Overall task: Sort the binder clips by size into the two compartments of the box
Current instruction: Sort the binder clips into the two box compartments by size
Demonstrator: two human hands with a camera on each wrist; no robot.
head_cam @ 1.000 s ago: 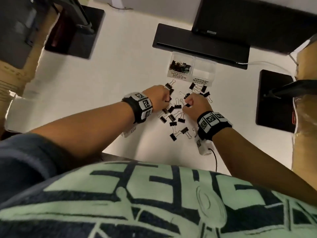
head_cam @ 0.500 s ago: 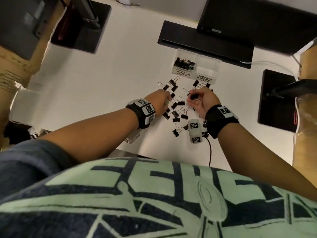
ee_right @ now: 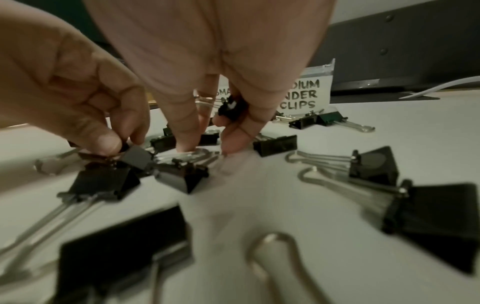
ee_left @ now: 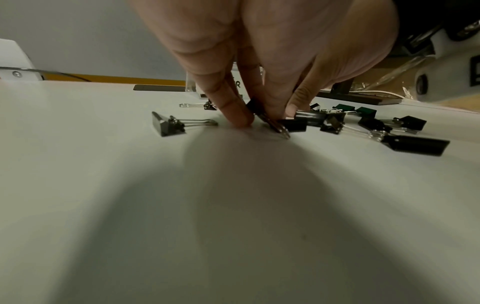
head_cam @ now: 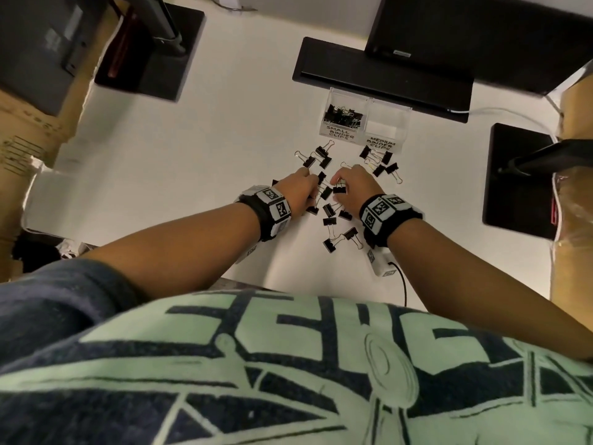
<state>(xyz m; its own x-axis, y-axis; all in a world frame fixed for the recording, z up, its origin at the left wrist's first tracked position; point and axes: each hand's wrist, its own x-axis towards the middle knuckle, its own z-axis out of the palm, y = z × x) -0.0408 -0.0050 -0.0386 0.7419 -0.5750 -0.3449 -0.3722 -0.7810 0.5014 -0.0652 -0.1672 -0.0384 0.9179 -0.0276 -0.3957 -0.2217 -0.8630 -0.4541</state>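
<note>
Several black binder clips (head_cam: 330,213) lie scattered on the white table (head_cam: 192,155) in front of a clear two-compartment box (head_cam: 388,107). Its left compartment, labelled small, holds several clips (head_cam: 342,116); the right one, labelled medium, looks bare. My left hand (head_cam: 305,189) reaches down into the pile and pinches one clip (ee_left: 272,123) between thumb and fingers. My right hand (head_cam: 341,184) is beside it, a small clip (ee_right: 230,108) tucked in its curled fingers while two fingertips (ee_right: 185,147) press at a clip's wire handle on the table.
A black monitor base (head_cam: 382,75) lies just behind the box, with other black stands at the far left (head_cam: 150,53) and right (head_cam: 516,175). A white cable (head_cam: 500,112) runs behind the box. Cardboard boxes (head_cam: 574,187) flank the table.
My right hand, lifted and turned with a clip half a second ago, has dropped back onto the pile. The left hand has stayed among the clips, shifting slightly.
</note>
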